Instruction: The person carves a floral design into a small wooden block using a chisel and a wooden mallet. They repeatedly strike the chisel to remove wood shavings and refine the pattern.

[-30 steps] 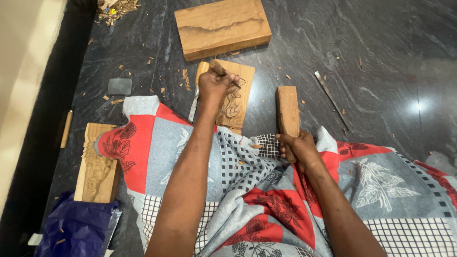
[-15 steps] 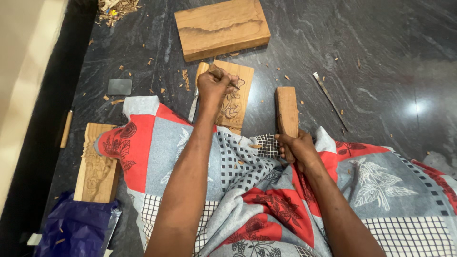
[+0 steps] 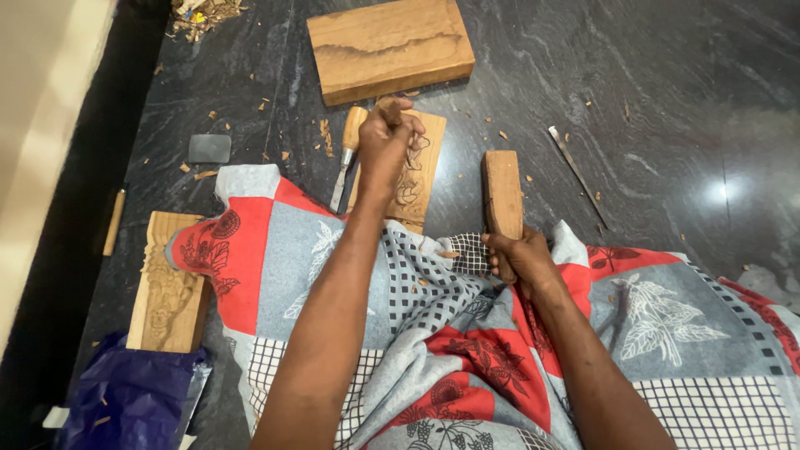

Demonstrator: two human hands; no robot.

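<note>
Left hand (image 3: 387, 137) fisted around chisel on carved panel (image 3: 417, 171); right hand (image 3: 517, 254) grips wooden mallet (image 3: 502, 193), panel's 3 o'clock. Best struck squarely, lightly.

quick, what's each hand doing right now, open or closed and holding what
Left hand: closed around a chisel handle, over the carved wooden panel.
Right hand: closed around the lower end of a wooden mallet block.

The left hand (image 3: 387, 137) is covering the tool it is gripping and part of the carved panel (image 3: 414, 171). The patterned cloth (image 3: 467, 333) is hiding one corner of the carved board (image 3: 167, 292). The picture's bottom edge is cutting off the purple bag (image 3: 125, 400).
</note>
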